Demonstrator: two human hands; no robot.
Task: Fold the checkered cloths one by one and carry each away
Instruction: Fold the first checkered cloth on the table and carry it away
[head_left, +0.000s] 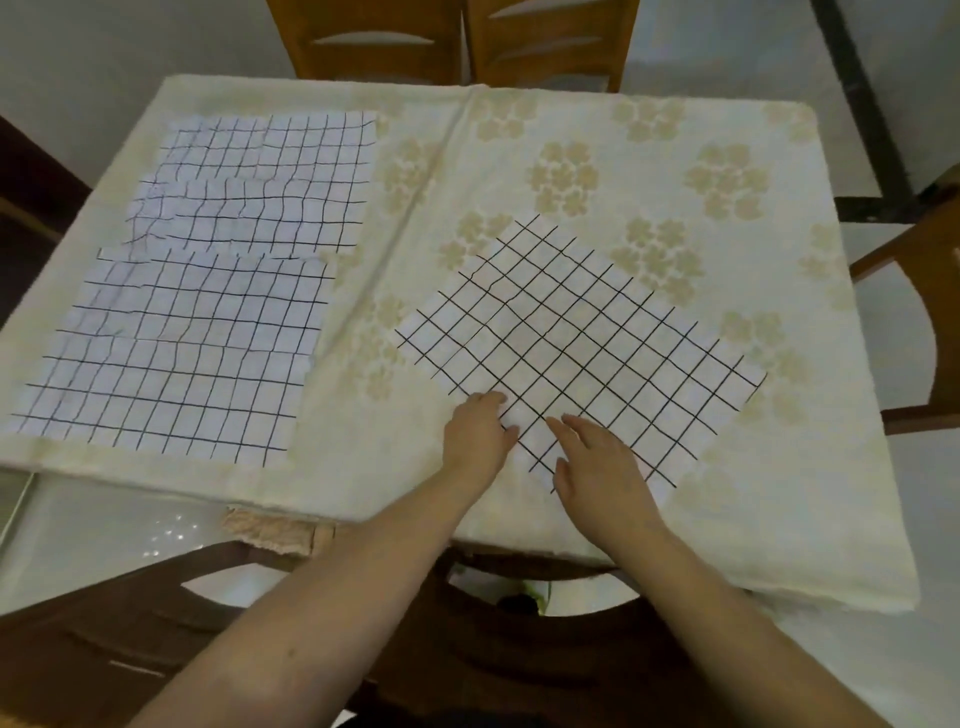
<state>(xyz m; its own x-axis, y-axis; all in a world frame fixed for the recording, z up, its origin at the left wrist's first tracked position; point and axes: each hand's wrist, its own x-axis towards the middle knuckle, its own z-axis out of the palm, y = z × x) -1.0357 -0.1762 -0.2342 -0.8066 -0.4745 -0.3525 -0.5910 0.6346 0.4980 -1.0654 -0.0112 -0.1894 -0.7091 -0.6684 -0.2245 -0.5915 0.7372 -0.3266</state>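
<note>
A white cloth with a black grid (582, 343) lies flat and turned like a diamond on the right half of the table. My left hand (478, 431) rests at its near left edge, fingers curled onto the fabric. My right hand (597, 462) lies flat on the cloth's near corner with fingers spread. Two more checkered cloths lie on the left: a far one (260, 182), somewhat wrinkled, and a near one (171, 353), overlapping it slightly.
A cream tablecloth with a pale flower print (649, 171) covers the table. Wooden chairs stand at the far side (457, 41), at the right (919, 312) and right in front of me (156, 613). The tablecloth's near edge hangs over the table.
</note>
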